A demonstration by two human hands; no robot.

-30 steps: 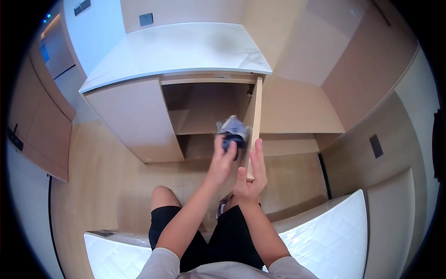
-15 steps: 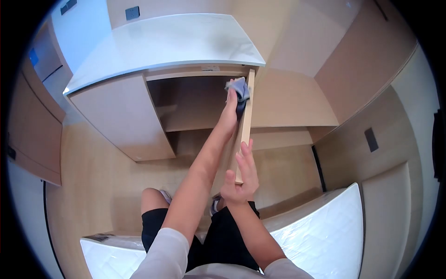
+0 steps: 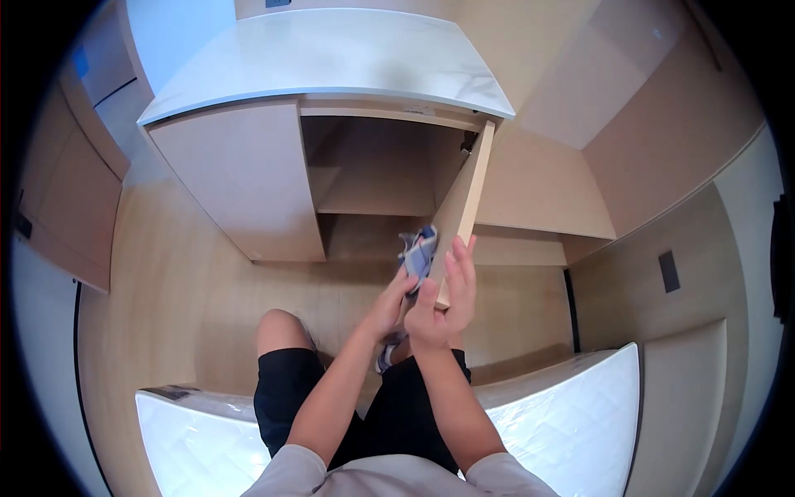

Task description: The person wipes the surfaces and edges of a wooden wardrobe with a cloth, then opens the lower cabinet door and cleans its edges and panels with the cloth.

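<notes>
The cabinet door [image 3: 465,195] stands swung open, its edge facing me. My left hand [image 3: 391,305] holds a crumpled blue-grey cloth [image 3: 419,253] against the lower inner face of this door. Around the door's near lower corner, my right hand [image 3: 445,305] has its thumb on the inner side and its fingers on the outer side. Part of the cloth is hidden by my left fingers.
A white marbled countertop [image 3: 331,54] tops the cabinet, with a shut door [image 3: 240,182] at its left. Dark shelf space [image 3: 373,166] shows inside. A plastic-wrapped mattress [image 3: 571,422] lies behind my legs. Wooden panels line the right.
My left hand has drawn the cloth down along the door from near its top toward me. The right hand stays at the door's near corner. My view has shifted slightly.
</notes>
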